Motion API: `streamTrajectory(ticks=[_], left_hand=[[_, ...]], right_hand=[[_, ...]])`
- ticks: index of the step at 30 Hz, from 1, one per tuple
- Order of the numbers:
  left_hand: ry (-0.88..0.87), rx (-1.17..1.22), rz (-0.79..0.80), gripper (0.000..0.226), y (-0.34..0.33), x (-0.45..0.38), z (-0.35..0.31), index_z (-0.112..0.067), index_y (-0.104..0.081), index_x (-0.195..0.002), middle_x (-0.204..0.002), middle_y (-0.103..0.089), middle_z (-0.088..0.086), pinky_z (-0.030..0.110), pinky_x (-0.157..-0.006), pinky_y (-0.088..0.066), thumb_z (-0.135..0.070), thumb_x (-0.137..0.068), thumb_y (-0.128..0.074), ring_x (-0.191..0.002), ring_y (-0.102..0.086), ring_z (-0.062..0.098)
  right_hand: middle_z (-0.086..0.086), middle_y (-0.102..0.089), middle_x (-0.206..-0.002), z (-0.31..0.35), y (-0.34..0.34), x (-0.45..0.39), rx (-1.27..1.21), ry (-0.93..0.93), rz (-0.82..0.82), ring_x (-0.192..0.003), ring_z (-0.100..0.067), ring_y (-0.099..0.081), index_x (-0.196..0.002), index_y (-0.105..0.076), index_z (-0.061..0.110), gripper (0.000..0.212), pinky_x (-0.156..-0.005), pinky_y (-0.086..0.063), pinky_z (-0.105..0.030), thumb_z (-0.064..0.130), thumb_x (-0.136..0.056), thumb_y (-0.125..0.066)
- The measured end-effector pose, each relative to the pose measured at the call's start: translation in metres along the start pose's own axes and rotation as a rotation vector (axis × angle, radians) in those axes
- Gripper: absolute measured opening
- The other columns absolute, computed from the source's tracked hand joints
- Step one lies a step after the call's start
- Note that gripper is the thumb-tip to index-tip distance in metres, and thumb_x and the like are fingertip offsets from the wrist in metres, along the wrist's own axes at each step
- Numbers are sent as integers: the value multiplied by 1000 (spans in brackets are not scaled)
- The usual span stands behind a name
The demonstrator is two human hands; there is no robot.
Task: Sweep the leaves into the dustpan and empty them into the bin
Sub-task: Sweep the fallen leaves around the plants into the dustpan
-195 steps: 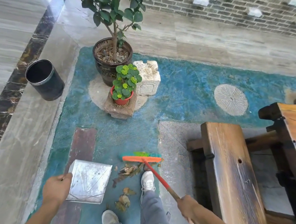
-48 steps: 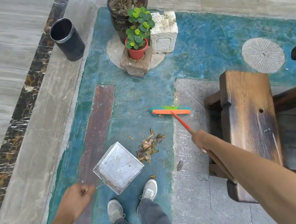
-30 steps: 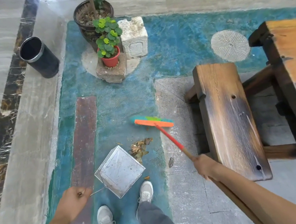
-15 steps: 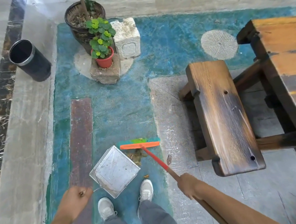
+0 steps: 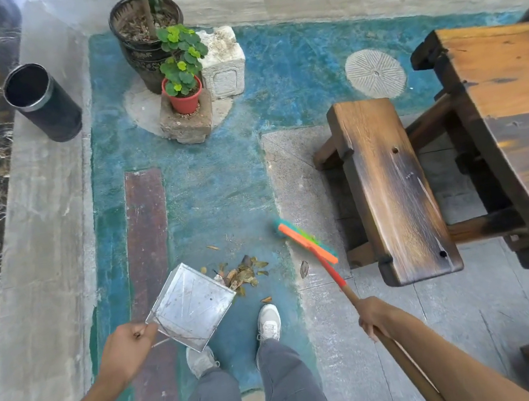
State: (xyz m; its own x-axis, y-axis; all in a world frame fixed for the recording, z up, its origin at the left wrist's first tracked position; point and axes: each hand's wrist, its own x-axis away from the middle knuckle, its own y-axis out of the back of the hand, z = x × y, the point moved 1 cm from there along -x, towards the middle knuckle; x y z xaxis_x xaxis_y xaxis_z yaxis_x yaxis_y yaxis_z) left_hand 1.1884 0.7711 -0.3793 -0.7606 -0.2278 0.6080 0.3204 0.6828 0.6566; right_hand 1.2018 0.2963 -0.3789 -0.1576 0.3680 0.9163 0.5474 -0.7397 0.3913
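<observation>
- Head view: the left hand (image 5: 128, 347) grips the handle of the metal dustpan (image 5: 192, 306).
- The right hand (image 5: 374, 315) holds the broom (image 5: 307, 244), right of the leaves (image 5: 243, 273) at the dustpan's mouth.
- The black bin (image 5: 41, 101) stands far left.

Wooden bench (image 5: 393, 190) beside wooden table (image 5: 512, 100); two potted plants (image 5: 181, 73), stone block (image 5: 223, 62).

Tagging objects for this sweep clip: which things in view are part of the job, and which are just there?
In the job:
broom, held by right hand
dustpan, held by left hand
leaf pile
stray leaf
bin

Just there:
bench
table
potted plants
stone block
</observation>
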Motion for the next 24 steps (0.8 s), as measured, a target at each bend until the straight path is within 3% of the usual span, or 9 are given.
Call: streamTrajectory(ticks=[2, 5, 6, 8, 9, 11, 15, 21, 24], left_hand=[[-20, 9, 7, 50, 8, -2, 14, -22, -25, -54, -48, -20, -6, 30, -55, -19, -19, -91, -59, -49, -21, 16], [-67, 29, 10, 51, 20, -3, 37, -22, -27, -53, -47, -20, -4, 29, -54, -21, -21, -93, -59, -48, -21, 15], [-71, 24, 11, 50, 22, -4, 44, -22, -28, -53, -47, -21, -4, 29, -54, -21, -22, -93, -59, -47, -21, 15], [-62, 9, 9, 49, 27, -7, 55, -22, -29, -53, -47, -22, -4, 28, -53, -21, -21, -92, -58, -46, -21, 15], [-54, 11, 9, 48, 29, -8, 60, -22, -29, -53, -47, -22, -4, 28, -53, -21, -20, -91, -58, -46, -22, 16], [-49, 16, 12, 47, 36, -10, 65, -22, -29, -53, -48, -22, -2, 28, -53, -21, -18, -90, -58, -48, -23, 16], [-36, -9, 9, 49, 44, -9, 77, -22, -27, -52, -47, -22, -3, 28, -52, -22, -19, -89, -59, -48, -24, 18], [-42, -23, -13, 52, 50, -2, 91, -21, -27, -48, -41, -21, -7, 27, -49, -21, -17, -89, -58, -44, -24, 19], [-37, 7, -33, 50, 50, 3, 101, -21, -26, -51, -46, -20, -4, 28, -52, -20, -17, -89, -58, -47, -22, 20]], right_hand=[[-9, -55, -49, 18, -23, -8, 24, -28, 21, -43, -19, -58, -99, -58, -5, 25, -46, -43, -24, 7, -101, -36], [-6, -50, -31, 36, -72, -18, 31, -18, 124, -68, -29, -64, -74, -51, -1, 33, -60, -42, -28, 10, -98, -31], [-7, -50, -30, 41, -87, -15, 20, -20, 173, -67, -26, -63, -73, -50, -1, 35, -61, -41, -27, 11, -97, -29], [-6, -50, -31, 50, -104, 5, -86, 0, 246, -43, -18, -57, -76, -48, -1, 33, -49, -40, -23, 13, -98, -28], [-4, -46, -29, 51, -106, 15, -168, 6, 262, -29, -15, -48, -75, -45, 3, 33, -39, -37, -19, 17, -100, -29], [2, -34, -30, 48, -105, 29, -424, -84, 291, -20, -8, -32, -67, -35, 13, 37, -27, -26, -12, 21, -102, -29], [6, -27, -38, 35, -103, 48, -712, -200, 349, -24, -4, -24, -68, -35, 18, 36, -25, -20, -8, 22, -103, -26], [4, -29, -47, 23, -112, 58, -631, -170, 206, -31, -6, -23, -77, -37, 15, 25, -29, -22, -11, 20, -100, -29], [4, -26, -49, 31, -123, 61, -694, -176, 242, -30, -6, -22, -78, -38, 15, 29, -28, -21, -11, 28, -102, -30]])
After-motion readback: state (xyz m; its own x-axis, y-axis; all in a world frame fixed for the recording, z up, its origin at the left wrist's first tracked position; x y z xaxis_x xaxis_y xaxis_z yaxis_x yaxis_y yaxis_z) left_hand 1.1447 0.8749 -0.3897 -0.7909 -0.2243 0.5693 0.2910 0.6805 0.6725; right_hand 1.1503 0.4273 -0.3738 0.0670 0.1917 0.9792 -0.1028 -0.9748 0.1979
